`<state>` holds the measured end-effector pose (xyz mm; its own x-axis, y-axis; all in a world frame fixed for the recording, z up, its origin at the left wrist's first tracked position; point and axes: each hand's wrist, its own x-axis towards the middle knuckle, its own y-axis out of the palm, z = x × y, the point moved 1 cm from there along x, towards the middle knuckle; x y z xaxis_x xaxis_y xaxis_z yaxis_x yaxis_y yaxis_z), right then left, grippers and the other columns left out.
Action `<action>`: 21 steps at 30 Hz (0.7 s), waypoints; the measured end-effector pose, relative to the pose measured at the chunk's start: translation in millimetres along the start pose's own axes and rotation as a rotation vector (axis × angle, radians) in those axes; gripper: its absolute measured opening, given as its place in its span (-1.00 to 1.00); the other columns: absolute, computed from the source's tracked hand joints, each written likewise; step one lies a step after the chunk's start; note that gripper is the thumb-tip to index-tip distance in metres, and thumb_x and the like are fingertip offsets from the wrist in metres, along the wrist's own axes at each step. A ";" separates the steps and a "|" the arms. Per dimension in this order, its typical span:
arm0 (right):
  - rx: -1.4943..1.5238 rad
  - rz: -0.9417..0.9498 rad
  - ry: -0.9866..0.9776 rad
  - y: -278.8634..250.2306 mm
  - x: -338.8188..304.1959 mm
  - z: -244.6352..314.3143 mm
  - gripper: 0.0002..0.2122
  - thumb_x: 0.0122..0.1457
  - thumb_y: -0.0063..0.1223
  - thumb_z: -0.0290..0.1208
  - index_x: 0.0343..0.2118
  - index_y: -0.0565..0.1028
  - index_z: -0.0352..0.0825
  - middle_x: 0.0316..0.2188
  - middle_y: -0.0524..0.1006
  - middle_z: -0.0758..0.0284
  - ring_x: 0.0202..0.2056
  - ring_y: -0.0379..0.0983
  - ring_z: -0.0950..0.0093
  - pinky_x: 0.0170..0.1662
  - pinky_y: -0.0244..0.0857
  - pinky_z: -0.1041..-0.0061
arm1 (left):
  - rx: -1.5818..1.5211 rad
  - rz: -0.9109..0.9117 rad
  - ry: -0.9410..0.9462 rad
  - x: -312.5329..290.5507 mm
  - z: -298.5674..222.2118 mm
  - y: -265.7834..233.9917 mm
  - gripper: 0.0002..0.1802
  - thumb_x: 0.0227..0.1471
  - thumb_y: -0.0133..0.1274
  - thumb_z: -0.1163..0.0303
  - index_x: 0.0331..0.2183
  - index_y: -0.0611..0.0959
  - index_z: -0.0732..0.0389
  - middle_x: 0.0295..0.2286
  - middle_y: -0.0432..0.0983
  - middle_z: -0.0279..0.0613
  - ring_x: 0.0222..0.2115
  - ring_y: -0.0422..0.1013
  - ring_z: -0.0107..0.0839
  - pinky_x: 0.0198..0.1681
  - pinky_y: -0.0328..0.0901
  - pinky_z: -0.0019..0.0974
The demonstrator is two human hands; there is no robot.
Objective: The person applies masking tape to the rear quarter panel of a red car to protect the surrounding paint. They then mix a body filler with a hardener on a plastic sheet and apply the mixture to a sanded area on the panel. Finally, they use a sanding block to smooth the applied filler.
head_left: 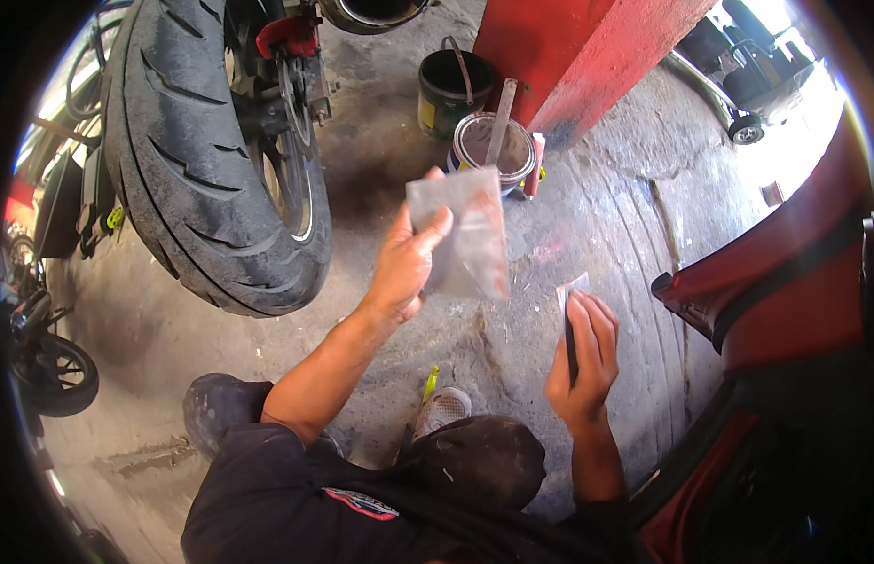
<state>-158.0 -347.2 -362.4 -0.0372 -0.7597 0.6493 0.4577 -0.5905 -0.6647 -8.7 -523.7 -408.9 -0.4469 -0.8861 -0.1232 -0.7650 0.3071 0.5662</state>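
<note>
Clasped flat grey plate in left hand | pinched thin dark-edged piece in right hand | wore red-edged emblem, illegible | had open concrete between hands

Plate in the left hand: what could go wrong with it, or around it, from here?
1. The left hand holds the grey plate with the thumb on its face, so it might tilt or slip.
2. The metal strip sticks out past the rim of the can; a forward sweep of the plate could knock it.
3. The right hand holds a thin flat piece; swung right, it might scrape the red bodywork.
</note>
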 end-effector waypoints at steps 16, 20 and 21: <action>0.226 0.767 -0.008 -24.3 39.0 -47.8 -0.46 -0.25 0.03 -0.77 -0.10 0.59 -0.26 -0.12 0.61 0.36 -0.04 0.43 0.28 0.09 0.21 0.25 | 0.311 0.181 -0.069 -12.3 13.2 5.7 -0.60 0.22 0.04 0.41 0.08 0.45 0.26 -0.09 0.53 -0.18 -0.07 0.42 -0.46 0.06 0.29 -0.31; -0.147 0.551 -0.040 -15.7 53.4 -18.2 -0.48 -0.22 0.00 -0.75 -0.09 0.61 -0.24 -0.13 0.62 0.36 -0.03 0.43 0.30 0.09 0.21 0.29 | 0.443 0.222 -0.036 -18.1 3.0 15.0 -0.62 0.21 0.01 0.42 0.05 0.47 0.33 -0.11 0.54 -0.14 -0.09 0.42 -0.46 0.04 0.28 -0.33; -0.065 0.598 -0.017 -18.7 51.4 -18.2 -0.46 -0.21 -0.01 -0.75 -0.06 0.59 -0.24 -0.11 0.61 0.35 -0.01 0.42 0.29 0.10 0.22 0.27 | 0.415 0.219 -0.025 -18.1 1.7 16.2 -0.62 0.21 0.01 0.42 0.04 0.47 0.35 -0.11 0.55 -0.12 -0.09 0.43 -0.45 0.03 0.28 -0.34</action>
<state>-184.6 -380.1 -323.3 0.2246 -0.9610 0.1613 0.3396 -0.0780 -0.9373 -13.8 -502.1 -398.9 -0.6260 -0.7775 -0.0596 -0.7696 0.6037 0.2078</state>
